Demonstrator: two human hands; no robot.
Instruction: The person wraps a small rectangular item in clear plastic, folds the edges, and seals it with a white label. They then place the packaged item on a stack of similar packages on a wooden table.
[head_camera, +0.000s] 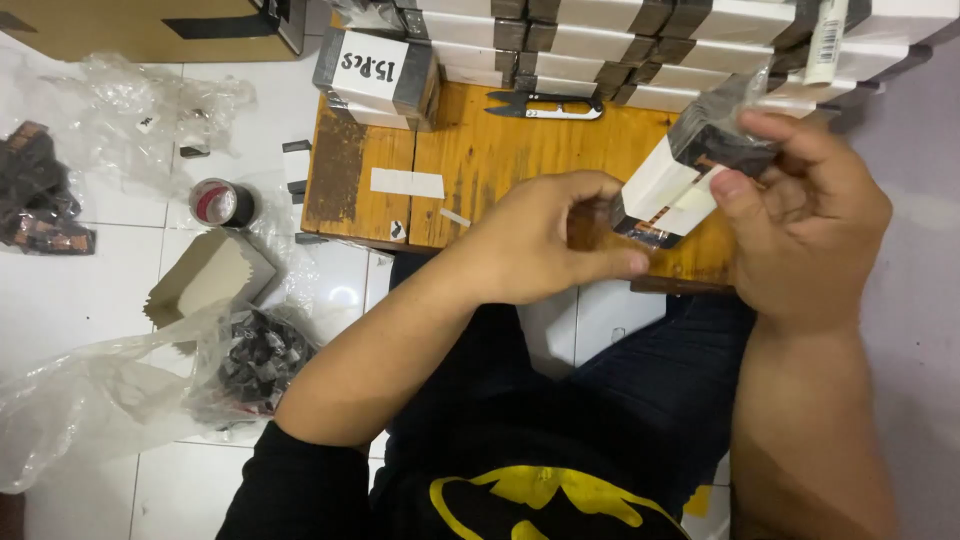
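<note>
Box: we see a small white cardboard box with dark grey ends in clear plastic wrap (672, 180), held above the front edge of the low wooden table (480, 160).
Axis: its long side runs from upper right down to lower left, the low end toward our left hand (540, 245).
Right hand (800, 215): fingers closed around the upper end, thumb pressed on its face; the nearer hand.
Left hand: fingertips pinched narrow at the lower end; whether they grip wrap or box we cannot tell.
Behind: stacked white boxes with grey bands (600, 45); black thread snips (545, 105).
Floor, left: red tape roll (215, 203); crumpled clear plastic bag (90, 400).
</note>
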